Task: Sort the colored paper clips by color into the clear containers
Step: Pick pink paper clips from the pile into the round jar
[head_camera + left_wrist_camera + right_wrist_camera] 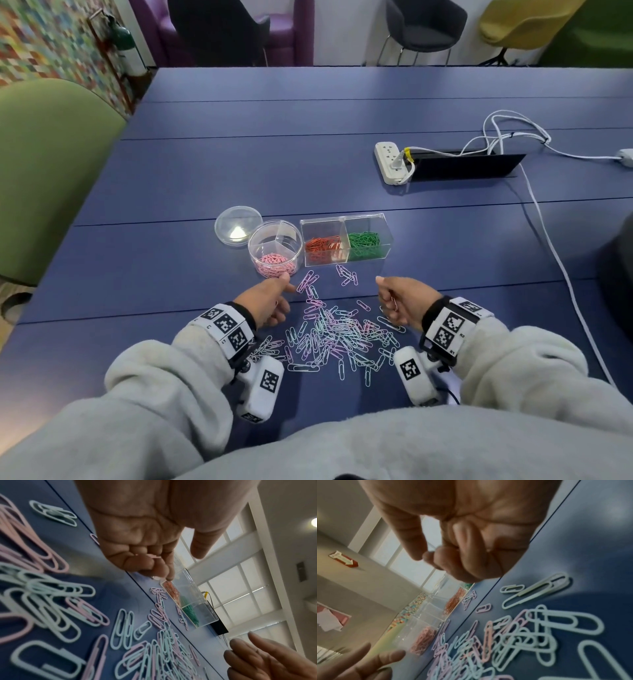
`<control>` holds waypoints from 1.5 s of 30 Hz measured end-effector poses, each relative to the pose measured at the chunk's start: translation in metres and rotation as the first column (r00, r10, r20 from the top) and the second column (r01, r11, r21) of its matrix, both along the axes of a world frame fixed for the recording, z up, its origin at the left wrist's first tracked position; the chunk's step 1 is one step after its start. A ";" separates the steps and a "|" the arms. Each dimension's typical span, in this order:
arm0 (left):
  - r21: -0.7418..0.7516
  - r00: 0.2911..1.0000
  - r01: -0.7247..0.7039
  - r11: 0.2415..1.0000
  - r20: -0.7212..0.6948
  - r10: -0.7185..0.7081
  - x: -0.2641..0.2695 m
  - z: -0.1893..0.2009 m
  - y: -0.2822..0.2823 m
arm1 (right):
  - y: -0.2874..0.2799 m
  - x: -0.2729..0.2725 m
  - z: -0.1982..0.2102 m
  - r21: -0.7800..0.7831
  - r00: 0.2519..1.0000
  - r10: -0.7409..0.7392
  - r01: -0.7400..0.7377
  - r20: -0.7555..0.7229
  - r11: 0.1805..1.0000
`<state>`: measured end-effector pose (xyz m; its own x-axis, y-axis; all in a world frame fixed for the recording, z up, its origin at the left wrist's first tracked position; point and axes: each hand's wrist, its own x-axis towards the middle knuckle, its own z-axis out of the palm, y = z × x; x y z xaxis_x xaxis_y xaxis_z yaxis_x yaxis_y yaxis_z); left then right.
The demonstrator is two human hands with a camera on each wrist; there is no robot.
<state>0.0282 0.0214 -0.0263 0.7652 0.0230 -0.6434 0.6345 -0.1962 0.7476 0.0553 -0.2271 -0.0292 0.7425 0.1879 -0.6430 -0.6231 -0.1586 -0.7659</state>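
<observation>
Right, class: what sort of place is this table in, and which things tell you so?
Probably an office meeting room or lounge. A long blue table has a built-in cable box with a power strip beside it, and upholstered chairs in several colours stand along its far side.

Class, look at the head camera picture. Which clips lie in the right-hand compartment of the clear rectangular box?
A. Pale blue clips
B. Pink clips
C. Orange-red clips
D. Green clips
D: the green clips fill the right compartment of the rectangular box, the orange-red clips lie in its left compartment, and the pink clips sit in the round container.
</observation>
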 end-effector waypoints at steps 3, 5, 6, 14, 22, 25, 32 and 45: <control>0.145 0.987 0.144 0.979 0.056 -0.153 -0.001 -0.007 0.004 | 0.002 -0.004 0.001 -0.109 0.996 0.075 -0.069 0.053 0.992; 0.178 0.981 0.172 0.969 0.062 -0.186 -0.003 -0.007 0.004 | 0.001 -0.006 0.003 -0.137 0.990 0.128 -0.119 0.054 0.983; 0.188 0.978 0.181 0.965 0.064 -0.196 -0.003 -0.007 0.003 | 0.000 -0.007 0.005 -0.203 0.980 0.189 -0.172 0.069 0.964; 0.462 0.806 0.482 0.745 0.101 -0.583 -0.004 0.005 -0.016 | 0.007 -0.012 0.008 -0.777 0.613 0.790 -0.512 -0.032 0.366; 0.701 0.513 0.620 0.353 -0.022 -0.858 0.015 0.016 -0.072 | 0.004 -0.014 0.002 -0.776 0.636 0.772 -0.481 0.011 0.408; 0.709 0.491 0.634 0.310 -0.058 -0.870 0.018 0.009 -0.080 | -0.009 -0.015 0.001 -0.746 0.738 0.670 -0.401 0.082 0.532; 0.694 0.497 0.655 0.298 -0.098 -0.862 0.018 0.001 -0.079 | -0.042 -0.020 -0.006 -0.703 0.867 0.478 -0.255 0.138 0.664; 0.706 0.523 0.639 0.305 -0.107 -0.846 0.016 0.003 -0.072 | -0.038 -0.018 -0.004 -0.667 0.857 0.482 -0.252 0.183 0.701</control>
